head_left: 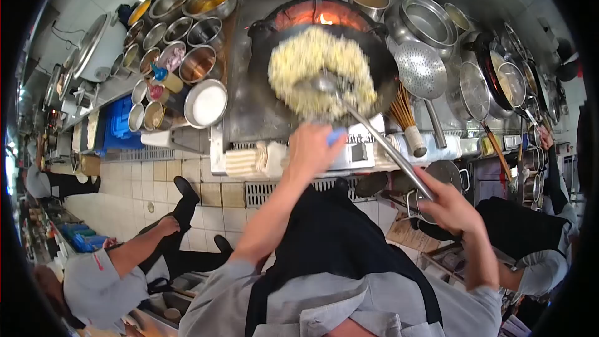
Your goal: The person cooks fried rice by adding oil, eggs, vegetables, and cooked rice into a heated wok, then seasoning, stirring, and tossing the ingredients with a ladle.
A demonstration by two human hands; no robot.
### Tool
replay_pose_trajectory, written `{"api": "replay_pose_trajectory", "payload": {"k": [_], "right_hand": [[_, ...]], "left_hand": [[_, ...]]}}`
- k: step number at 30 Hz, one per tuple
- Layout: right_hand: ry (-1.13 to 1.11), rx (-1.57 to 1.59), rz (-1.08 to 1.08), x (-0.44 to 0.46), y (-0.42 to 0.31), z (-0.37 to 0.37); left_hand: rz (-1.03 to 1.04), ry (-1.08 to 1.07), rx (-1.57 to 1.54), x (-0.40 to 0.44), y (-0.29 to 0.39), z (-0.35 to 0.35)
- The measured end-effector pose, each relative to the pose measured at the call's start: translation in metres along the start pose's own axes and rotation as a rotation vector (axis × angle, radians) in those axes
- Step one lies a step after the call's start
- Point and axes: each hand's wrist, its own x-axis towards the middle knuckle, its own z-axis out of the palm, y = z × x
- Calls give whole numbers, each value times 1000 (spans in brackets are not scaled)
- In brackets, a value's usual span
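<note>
My left hand (316, 150) is closed at the near edge of a large wok (259, 81), with something blue showing at its fingers; the grip itself is blurred. My right hand (450, 205) is wrapped round the long metal handle of a ladle (392, 150). The ladle's bowl lies in a mass of pale yellow food (299, 62) that fills much of the wok and is smeared by motion. Orange flame (326, 19) shows at the wok's far side.
Bowls of ingredients (208, 103) crowd the left counter. Right of the wok lie a perforated skimmer (422, 70), a bamboo brush (405, 118) and metal pots (428, 20). One person (93, 287) is at the left, another (530, 231) at the right beside a second wok.
</note>
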Motion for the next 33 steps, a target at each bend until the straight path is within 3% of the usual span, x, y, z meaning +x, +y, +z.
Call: {"api": "replay_pose_trajectory", "payload": {"k": [3, 6, 8, 10, 11, 12, 16, 17, 19, 22, 25, 29, 30, 33], "right_hand": [[-127, 386, 183, -30, 9, -21], [-4, 2, 32, 28, 5, -14], [104, -55, 10, 73, 7, -9], [315, -306, -186, 102, 26, 10], [417, -423, -273, 106, 31, 20], [373, -329, -180, 97, 18, 23], [230, -119, -306, 29, -8, 16], [75, -17, -41, 1, -35, 3], [-67, 311, 150, -28, -40, -11], [-118, 220, 188, -16, -43, -25], [75, -58, 111, 49, -29, -11], [451, -226, -385, 95, 0, 9], [381, -75, -195, 72, -31, 7], [400, 278, -175, 32, -49, 9]], "left_hand": [[36, 65, -56, -11, 22, -21], [27, 65, -25, 15, -25, 25], [58, 53, 8, -16, -38, 56], [60, 64, 0, -54, -30, 62], [183, 105, -36, -77, -34, 60], [158, 104, -67, -87, -33, 56], [137, 142, -52, -41, -30, 34], [16, 45, -70, -24, -19, 11], [21, -25, -56, -11, 7, -34], [18, -96, -45, 0, 6, -41], [92, 142, -43, 1, -36, 30], [161, 103, -106, -64, -38, 38], [183, 117, -80, -54, -40, 33], [130, 119, 5, -14, -42, 28]]}}
